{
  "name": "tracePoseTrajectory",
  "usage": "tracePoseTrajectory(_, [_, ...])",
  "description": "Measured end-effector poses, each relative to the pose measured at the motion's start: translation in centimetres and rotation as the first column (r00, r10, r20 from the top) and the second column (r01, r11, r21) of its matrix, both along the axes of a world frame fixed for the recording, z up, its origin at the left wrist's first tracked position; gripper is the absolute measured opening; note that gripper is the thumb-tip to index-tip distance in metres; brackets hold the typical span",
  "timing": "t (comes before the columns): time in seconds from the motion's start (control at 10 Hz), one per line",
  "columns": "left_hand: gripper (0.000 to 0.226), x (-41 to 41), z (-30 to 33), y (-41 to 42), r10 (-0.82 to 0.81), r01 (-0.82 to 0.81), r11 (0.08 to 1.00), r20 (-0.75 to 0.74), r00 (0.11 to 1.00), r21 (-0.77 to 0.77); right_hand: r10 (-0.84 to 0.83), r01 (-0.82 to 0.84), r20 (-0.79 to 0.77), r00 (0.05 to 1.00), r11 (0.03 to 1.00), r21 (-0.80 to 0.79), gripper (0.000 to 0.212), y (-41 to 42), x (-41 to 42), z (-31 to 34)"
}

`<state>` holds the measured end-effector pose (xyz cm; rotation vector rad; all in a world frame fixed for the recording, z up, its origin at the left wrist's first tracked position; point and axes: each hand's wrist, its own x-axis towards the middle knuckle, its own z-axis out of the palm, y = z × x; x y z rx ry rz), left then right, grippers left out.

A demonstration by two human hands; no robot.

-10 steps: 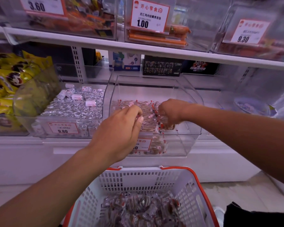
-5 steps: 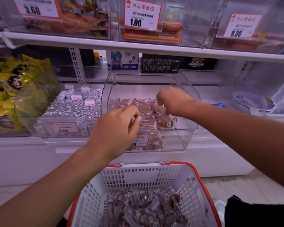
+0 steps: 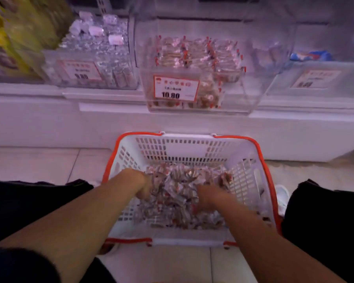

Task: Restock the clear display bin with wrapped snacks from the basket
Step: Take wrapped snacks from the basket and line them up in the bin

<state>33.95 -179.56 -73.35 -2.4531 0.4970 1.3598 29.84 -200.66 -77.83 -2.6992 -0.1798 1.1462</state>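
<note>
Down in the basket (image 3: 192, 148), left hand (image 3: 142, 185) and right hand (image 3: 209, 198) buried among wrapped snacks (image 3: 178, 180), each grip's state unclear.

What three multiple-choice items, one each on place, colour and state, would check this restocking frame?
1. Where are both hands?
A. In the basket, among the wrapped snacks
B. Inside the clear display bin
C. On the floor tiles

2. What colour are the basket's rim and handles?
A. Blue
B. Green
C. Red-orange

3. How full is the bin behind the 10.80 price tag?
A. Packed to the top
B. Partly filled, with its right side bare
C. Holding nothing

Answers:
1 A: the left hand and right hand are both down in the snack pile.
2 C: a red-orange band runs round the white mesh walls.
3 B: snacks lie at the left and middle, while clear plastic shows on the right.
</note>
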Motion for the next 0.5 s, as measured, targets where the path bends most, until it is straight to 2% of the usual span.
tracePoseTrajectory(0.1, [0.055, -2.6, -6.4, 0.2, 0.231, -0.234, 0.972, -0.107, 0.967, -0.017, -0.191, 0.186, -0.237, 0.952, 0.982, -0.043, 0.08, -1.9, -3.5, -6.6])
tracePoseTrajectory(0.2, [0.073, -5.3, -10.9, -1.6, 0.511, -0.529, 0.845, -0.17, 0.843, -0.079, -0.403, 0.415, -0.18, 0.897, 0.909, 0.033, 0.11, -2.5, -4.6, -10.1])
tracePoseTrajectory(0.3, [0.078, -6.8, -14.8, -3.6, 0.614, -0.627, 0.765, -0.124, 0.779, -0.147, -0.525, 0.548, -0.218, 0.823, 0.834, 0.06, 0.131, -1.8, -3.9, -12.1])
tracePoseTrajectory(0.4, [0.101, -7.1, -16.0, -5.4, 0.705, -0.712, 0.685, -0.109, 0.701, -0.152, -0.517, 0.548, -0.237, 0.822, 0.832, 0.086, 0.115, -0.8, -3.5, -13.8])
tracePoseTrajectory(0.5, [0.097, -6.9, -16.9, -5.7, 0.762, -0.774, 0.59, -0.158, 0.628, -0.232, -0.555, 0.584, -0.197, 0.808, 0.799, 0.145, 0.094, -0.2, -3.2, -14.9])
